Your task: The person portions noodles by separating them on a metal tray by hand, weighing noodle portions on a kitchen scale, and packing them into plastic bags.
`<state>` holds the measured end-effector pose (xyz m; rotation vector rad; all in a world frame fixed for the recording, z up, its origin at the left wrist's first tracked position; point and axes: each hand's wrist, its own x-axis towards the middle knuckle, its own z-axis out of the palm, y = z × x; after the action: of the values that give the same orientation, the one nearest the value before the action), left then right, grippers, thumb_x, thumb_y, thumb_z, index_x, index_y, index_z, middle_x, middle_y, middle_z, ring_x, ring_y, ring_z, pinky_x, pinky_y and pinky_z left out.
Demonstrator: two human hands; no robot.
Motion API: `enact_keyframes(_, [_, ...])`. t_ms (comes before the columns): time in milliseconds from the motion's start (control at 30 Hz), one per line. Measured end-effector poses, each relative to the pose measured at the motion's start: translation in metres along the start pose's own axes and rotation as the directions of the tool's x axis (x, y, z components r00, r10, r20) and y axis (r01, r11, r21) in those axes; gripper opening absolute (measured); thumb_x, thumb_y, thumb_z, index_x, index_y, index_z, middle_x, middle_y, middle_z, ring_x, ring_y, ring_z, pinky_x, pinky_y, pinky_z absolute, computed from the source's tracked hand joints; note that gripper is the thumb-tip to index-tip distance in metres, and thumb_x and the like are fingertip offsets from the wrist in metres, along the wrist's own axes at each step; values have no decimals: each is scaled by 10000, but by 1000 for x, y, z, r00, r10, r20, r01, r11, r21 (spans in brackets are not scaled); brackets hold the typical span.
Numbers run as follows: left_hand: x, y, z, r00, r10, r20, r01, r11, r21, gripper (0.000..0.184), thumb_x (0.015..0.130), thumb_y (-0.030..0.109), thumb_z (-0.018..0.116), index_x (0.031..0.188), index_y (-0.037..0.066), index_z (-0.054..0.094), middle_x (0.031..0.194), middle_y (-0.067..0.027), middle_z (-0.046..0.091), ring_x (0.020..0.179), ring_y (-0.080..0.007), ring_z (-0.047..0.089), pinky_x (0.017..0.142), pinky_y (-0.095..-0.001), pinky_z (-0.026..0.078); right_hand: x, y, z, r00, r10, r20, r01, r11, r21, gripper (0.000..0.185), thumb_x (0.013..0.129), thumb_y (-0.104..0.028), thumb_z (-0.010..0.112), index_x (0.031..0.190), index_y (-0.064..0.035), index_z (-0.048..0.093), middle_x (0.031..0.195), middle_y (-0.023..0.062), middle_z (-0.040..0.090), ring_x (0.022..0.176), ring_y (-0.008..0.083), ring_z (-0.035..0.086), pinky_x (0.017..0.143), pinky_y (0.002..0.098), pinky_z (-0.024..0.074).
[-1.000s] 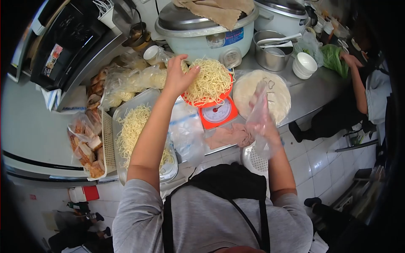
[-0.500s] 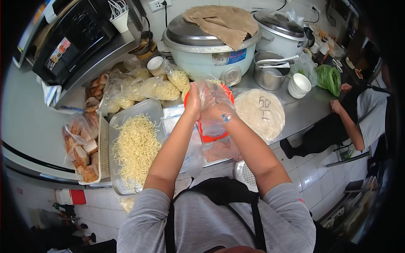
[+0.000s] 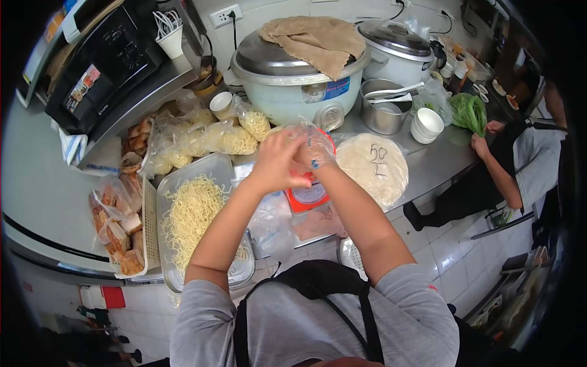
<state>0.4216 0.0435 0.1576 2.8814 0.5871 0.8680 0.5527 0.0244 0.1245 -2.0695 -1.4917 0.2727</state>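
My left hand [image 3: 278, 160] is bare, its thumb held apart from the fingers, over the red-orange kitchen scale [image 3: 307, 196]. It is beside my right hand [image 3: 316, 151], which is covered in clear plastic with blue marks. The right fingers are partly hidden by the left hand and the plastic, so their grip is unclear. Left of my forearms, a metal tray [image 3: 164, 244] holds a heap of yellow noodles [image 3: 192, 214]. To the right lies a round bagged stack of pale wrappers [image 3: 372, 171], marked "50".
Bagged noodles [image 3: 235, 139] line the back, before a large rice cooker [image 3: 269, 92]. A metal pot [image 3: 380, 116] and white bowls [image 3: 426, 124] stand at right. Meat pieces lie in a cream basket [image 3: 150, 226]. A co-worker [image 3: 504, 168] at right touches a green bag [image 3: 468, 113].
My left hand has shifted from beside the plastic-covered right hand to partly over it, thumb now spread. The co-worker's hands have moved to the green bag.
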Motion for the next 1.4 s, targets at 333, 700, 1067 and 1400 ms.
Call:
enact_keyframes(333, [29, -51, 18, 928, -287, 238, 360, 859, -365, 81, 668, 34, 524, 707, 36, 454, 653, -65, 492, 546, -191, 466, 527, -320, 400, -7, -6, 5, 988, -149, 36, 150, 988, -28, 323, 641, -211, 600, 953, -135, 569, 990, 107, 580, 909, 275, 556, 745, 383, 455])
enact_keyframes(700, [52, -40, 22, 882, -298, 366, 292, 954, 74, 196, 764, 183, 480, 863, 26, 543, 841, -189, 577, 807, -348, 542, 702, -392, 426, -6, -12, 24, 964, -149, 222, 193, 962, -193, 223, 768, -121, 460, 940, -49, 583, 935, 152, 587, 876, 272, 568, 756, 365, 446])
enact_keyframes(1067, [26, -65, 35, 725, -558, 404, 609, 793, 4, 189, 755, 179, 505, 835, 18, 561, 796, -190, 588, 745, -326, 569, 671, -382, 444, -19, -15, 11, 947, -310, 85, 321, 917, -238, 162, 709, -120, 504, 824, -63, 604, 834, 126, 608, 791, 291, 583, 690, 375, 459])
enact_keyframes(1400, [19, -55, 41, 684, -635, 360, 609, 768, 197, 246, 742, 205, 493, 929, 81, 593, 940, -138, 595, 889, -279, 569, 732, -379, 452, -24, 13, 17, 863, -404, -305, 482, 838, 255, 309, 538, -16, 634, 839, -57, 580, 922, 131, 576, 881, 290, 538, 761, 365, 434])
